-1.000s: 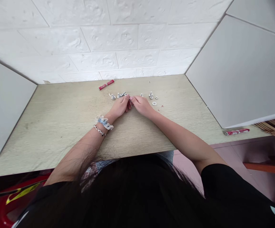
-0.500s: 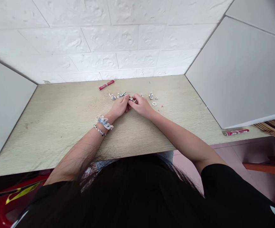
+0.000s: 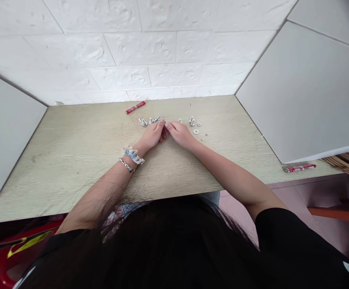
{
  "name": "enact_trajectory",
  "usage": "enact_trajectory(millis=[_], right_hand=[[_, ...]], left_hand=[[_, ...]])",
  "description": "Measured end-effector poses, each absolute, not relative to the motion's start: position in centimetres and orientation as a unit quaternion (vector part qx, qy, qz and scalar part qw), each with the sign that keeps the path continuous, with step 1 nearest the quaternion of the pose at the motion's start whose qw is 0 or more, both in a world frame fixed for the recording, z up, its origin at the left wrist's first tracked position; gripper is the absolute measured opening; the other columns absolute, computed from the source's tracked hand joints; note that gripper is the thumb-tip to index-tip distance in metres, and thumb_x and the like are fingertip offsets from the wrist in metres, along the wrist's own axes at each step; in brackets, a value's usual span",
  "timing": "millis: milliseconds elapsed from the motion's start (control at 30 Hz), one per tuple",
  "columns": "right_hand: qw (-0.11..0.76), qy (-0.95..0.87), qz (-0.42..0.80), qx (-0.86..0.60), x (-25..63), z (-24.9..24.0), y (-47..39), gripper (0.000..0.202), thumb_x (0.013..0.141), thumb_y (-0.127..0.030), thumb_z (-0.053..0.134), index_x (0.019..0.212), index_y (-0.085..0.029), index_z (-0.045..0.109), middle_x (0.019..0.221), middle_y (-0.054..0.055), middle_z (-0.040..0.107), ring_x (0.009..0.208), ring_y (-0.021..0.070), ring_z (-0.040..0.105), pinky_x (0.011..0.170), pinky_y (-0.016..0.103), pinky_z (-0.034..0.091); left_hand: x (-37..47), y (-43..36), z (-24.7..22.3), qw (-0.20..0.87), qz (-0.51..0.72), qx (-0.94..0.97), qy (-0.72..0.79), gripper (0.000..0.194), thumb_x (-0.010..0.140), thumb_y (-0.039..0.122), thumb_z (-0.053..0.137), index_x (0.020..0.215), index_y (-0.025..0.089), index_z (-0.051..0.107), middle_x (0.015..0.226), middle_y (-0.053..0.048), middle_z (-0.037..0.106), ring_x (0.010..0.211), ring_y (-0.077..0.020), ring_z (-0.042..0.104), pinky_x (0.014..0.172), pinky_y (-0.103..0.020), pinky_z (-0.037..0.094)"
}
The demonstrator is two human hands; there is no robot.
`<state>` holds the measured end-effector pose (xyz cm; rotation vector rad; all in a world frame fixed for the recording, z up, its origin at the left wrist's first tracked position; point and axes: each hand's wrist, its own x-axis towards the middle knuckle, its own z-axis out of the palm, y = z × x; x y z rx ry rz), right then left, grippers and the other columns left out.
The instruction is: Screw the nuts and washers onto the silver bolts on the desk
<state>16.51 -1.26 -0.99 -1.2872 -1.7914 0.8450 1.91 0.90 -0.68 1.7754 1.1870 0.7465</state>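
My left hand [image 3: 154, 134] and my right hand [image 3: 179, 133] meet over the table, fingertips touching. Both are closed in a pinch around a small metal bolt, which the fingers now almost wholly cover. Beside my left hand stand silver bolts with washers [image 3: 144, 122], and another bolt [image 3: 156, 119] lies tilted just behind its fingers. Past my right hand, a bolt tip [image 3: 180, 121] shows over the knuckles. Farther right are a pair of bolts [image 3: 191, 121], a small nut or washer [image 3: 198, 124] and a flat washer [image 3: 195, 131].
A red-wrapped stick [image 3: 135, 107] lies near the white brick-pattern wall [image 3: 162, 48]. A similar one [image 3: 300, 168] is at the table's right front edge, by a wicker basket [image 3: 347, 160]. Grey panels [image 3: 307, 92] flank the wooden table [image 3: 72, 160].
My right fingers have closed in and turned slightly over the bolt, hiding the metal that showed between my hands. My left hand and the loose hardware stay in place.
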Motion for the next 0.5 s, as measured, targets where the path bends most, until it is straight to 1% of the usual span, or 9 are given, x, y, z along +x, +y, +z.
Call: enact_trajectory(millis=[100,167,267,300,367,433,500], right_hand=[[0.402,-0.679,0.347,-0.507,16.5,-1.3,-1.3,0.017,0.085,-0.038,0.051,0.082,-0.021,0.049,0.079,-0.001,0.060,0.068,0.0127,0.054,0.072,0.029,0.042],[0.417,-0.662,0.363,-0.506,16.4,-1.6,-1.4,0.019,0.081,-0.036,0.056,0.090,-0.022,0.047,0.085,-0.003,0.060,0.064,0.0109,0.053,0.070,0.028,0.042],[0.424,-0.640,0.363,-0.528,16.3,-1.5,-1.5,0.026,0.078,-0.038,0.059,0.094,-0.023,0.045,0.088,-0.003,0.060,0.062,0.0103,0.051,0.069,0.028,0.042],[0.422,-0.636,0.362,-0.535,16.3,-1.4,-1.5,0.025,0.079,-0.040,0.058,0.093,-0.023,0.045,0.087,-0.003,0.060,0.063,0.0108,0.051,0.069,0.028,0.042],[0.417,-0.646,0.358,-0.529,16.3,-1.2,-1.5,0.022,0.086,-0.044,0.049,0.084,-0.022,0.047,0.080,-0.002,0.060,0.068,0.0124,0.052,0.072,0.029,0.042],[0.413,-0.670,0.350,-0.508,16.4,-1.0,-1.5,0.032,0.092,-0.046,0.038,0.073,-0.021,0.048,0.074,-0.001,0.060,0.073,0.0136,0.054,0.078,0.029,0.041],[0.408,-0.689,0.348,-0.487,16.5,-0.9,-1.4,0.040,0.094,-0.046,0.032,0.067,-0.021,0.047,0.072,0.000,0.060,0.075,0.0141,0.055,0.081,0.029,0.041]], left_hand=[[2.0,0.8,-0.4,0.440,0.305,0.688,0.490,0.051,0.102,0.045,0.027,0.065,0.018,0.048,0.055,0.001,0.053,0.045,-0.0095,0.047,0.051,-0.024,0.039],[2.0,0.8,-0.1,0.454,0.306,0.672,0.499,0.052,0.102,0.045,0.026,0.065,0.018,0.049,0.052,0.001,0.051,0.044,-0.0094,0.047,0.050,-0.023,0.039],[2.0,0.8,0.3,0.468,0.313,0.653,0.507,0.055,0.102,0.048,0.022,0.065,0.017,0.049,0.048,0.001,0.047,0.042,-0.0090,0.044,0.046,-0.022,0.036],[1.9,0.8,0.4,0.469,0.313,0.654,0.505,0.057,0.102,0.049,0.022,0.064,0.017,0.049,0.047,0.001,0.046,0.041,-0.0087,0.044,0.046,-0.022,0.036],[2.0,0.7,0.5,0.464,0.310,0.665,0.496,0.059,0.101,0.051,0.022,0.062,0.017,0.049,0.048,0.001,0.047,0.042,-0.0082,0.044,0.046,-0.022,0.036],[2.0,0.5,0.5,0.459,0.309,0.673,0.490,0.057,0.101,0.051,0.024,0.062,0.017,0.048,0.049,0.001,0.048,0.044,-0.0083,0.045,0.049,-0.022,0.038],[2.1,0.4,0.5,0.457,0.313,0.675,0.488,0.055,0.101,0.051,0.026,0.063,0.018,0.048,0.051,0.001,0.049,0.045,-0.0087,0.046,0.050,-0.023,0.039]])
